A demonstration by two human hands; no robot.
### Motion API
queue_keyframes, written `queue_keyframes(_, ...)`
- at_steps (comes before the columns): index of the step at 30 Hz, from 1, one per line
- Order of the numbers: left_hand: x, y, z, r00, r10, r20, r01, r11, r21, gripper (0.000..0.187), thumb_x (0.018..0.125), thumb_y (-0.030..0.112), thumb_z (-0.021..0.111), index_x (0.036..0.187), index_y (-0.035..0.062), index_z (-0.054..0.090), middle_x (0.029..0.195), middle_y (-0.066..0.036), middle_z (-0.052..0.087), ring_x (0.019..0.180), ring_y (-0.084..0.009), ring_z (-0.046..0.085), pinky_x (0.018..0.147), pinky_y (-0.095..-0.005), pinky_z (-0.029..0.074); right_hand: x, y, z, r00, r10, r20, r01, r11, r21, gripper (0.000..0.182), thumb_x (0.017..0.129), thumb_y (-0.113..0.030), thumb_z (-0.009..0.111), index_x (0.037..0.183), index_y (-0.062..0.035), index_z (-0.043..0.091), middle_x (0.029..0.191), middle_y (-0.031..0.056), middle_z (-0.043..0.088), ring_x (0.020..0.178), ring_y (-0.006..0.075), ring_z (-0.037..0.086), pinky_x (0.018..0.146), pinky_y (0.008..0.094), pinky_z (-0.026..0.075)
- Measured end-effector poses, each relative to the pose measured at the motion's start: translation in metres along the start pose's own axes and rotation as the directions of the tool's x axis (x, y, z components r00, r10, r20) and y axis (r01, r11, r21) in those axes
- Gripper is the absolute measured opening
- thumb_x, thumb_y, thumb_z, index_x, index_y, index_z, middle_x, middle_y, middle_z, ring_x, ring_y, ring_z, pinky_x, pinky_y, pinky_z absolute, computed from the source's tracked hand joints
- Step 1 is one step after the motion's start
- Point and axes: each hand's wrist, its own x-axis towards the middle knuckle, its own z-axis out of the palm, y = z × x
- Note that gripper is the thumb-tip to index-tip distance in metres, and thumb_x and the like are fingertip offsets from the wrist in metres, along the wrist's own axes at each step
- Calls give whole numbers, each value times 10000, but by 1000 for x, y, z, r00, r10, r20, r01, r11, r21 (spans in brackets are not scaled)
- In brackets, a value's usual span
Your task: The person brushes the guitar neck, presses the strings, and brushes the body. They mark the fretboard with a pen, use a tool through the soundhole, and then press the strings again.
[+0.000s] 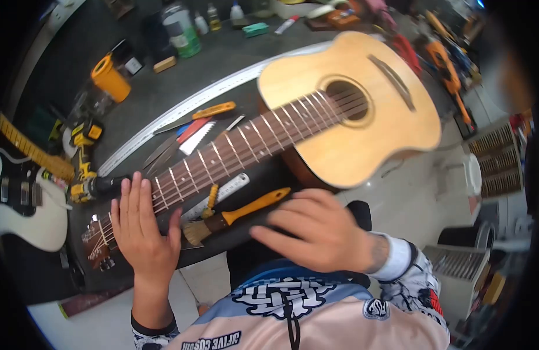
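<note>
An acoustic guitar (339, 137) with a pale wooden top lies face up across the dark workbench, its headstock (96, 242) toward the lower left. My left hand (144, 233) rests over the neck near the headstock, fingers stretched out across the strings and thumb apart. My right hand (316, 230), slightly blurred, is in front of the guitar body beside the handle of a paintbrush (246, 211). Its fingers are loosely bent and apart, with nothing seen in them. By the brush's bristles lie a short steel ruler (225, 192) and a small yellow tool (211, 201).
Beyond the neck lie a long ruler (182, 105), a utility knife (214, 109) and a small saw (196, 139). A yellow drill (82, 157) and a white electric guitar (36, 216) are on the left. Bottles (182, 35) stand at the back; a white stool (465, 175) is at right.
</note>
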Motion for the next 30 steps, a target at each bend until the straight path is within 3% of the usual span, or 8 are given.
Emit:
queue_keyframes(7, 1, -1, -7, 994, -58, 91, 64, 996, -59, 759, 760, 90, 764, 1466, -8, 505, 1481, -224, 572, 1402, -414, 522, 1174, -545, 342, 75, 115, -118, 980, 194, 52, -189, 978, -88, 269, 762, -43, 808, 1026, -67, 758, 908, 79, 689, 805, 277, 657, 715, 405, 487)
queue_keyframes(16, 33, 14, -50, 844, -226, 486, 345, 923, -169, 789, 828, 181, 749, 1532, 9, 438, 1642, -189, 368, 1528, -372, 334, 1229, -580, 256, 162, 226, -91, 746, 538, 392, -593, 805, 23, 214, 914, -127, 725, 1088, -5, 750, 1006, 182, 739, 951, 331, 716, 833, 407, 555)
queue_keyframes(19, 30, 26, -49, 818, -286, 500, 422, 888, -182, 880, 836, 176, 777, 1581, -7, 347, 1658, -228, 312, 1546, -434, 270, 1219, -624, 226, 182, 206, -73, 763, 340, 550, -463, 881, 97, 256, 911, -167, 725, 1111, -7, 750, 1075, 189, 734, 993, 346, 708, 870, 422, 553)
queue_keyframes(23, 28, 34, -44, 808, -343, 478, 472, 863, -179, 904, 822, 171, 780, 1599, 37, 338, 1674, -215, 284, 1552, -427, 259, 1221, -623, 218, 200, 195, -37, 619, 420, 663, -511, 857, -66, 294, 908, -242, 735, 1132, -53, 764, 1070, 174, 729, 995, 338, 704, 883, 440, 550)
queue_keyframes(25, 22, 34, -47, 789, -368, 493, 502, 848, -171, 915, 805, 151, 782, 1601, 53, 341, 1677, -206, 286, 1555, -420, 257, 1225, -613, 212, 196, 185, -4, 703, 347, 621, -390, 918, -71, 252, 898, -213, 736, 1094, -57, 771, 1060, 185, 727, 988, 345, 707, 838, 439, 562)
queue_keyframes(26, 27, 32, -42, 800, -350, 487, 492, 848, -197, 922, 796, 141, 783, 1602, 61, 342, 1679, -201, 286, 1557, -417, 256, 1227, -608, 209, 213, 165, 5, 534, 356, 767, -332, 922, -197, 231, 879, -210, 739, 1058, -67, 769, 1019, 185, 731, 952, 348, 715, 818, 461, 568)
queue_keyframes(27, 23, 30, -38, 806, -338, 486, 477, 857, -194, 924, 785, 132, 776, 1602, 80, 346, 1682, -189, 289, 1560, -408, 252, 1231, -597, 202, 213, 150, 9, 555, 336, 761, -335, 928, -165, 227, 859, -218, 749, 1031, -71, 766, 935, 168, 727, 905, 346, 719, 790, 476, 565)
queue_keyframes(30, 21, 30, -37, 816, -312, 487, 438, 883, -168, 924, 802, 157, 760, 1604, 35, 317, 1683, -212, 273, 1568, -410, 228, 1238, -590, 183, 214, 115, 4, 847, 154, 509, -241, 964, 109, 191, 840, -213, 768, 967, -71, 775, 902, 143, 729, 838, 346, 711, 747, 465, 560)
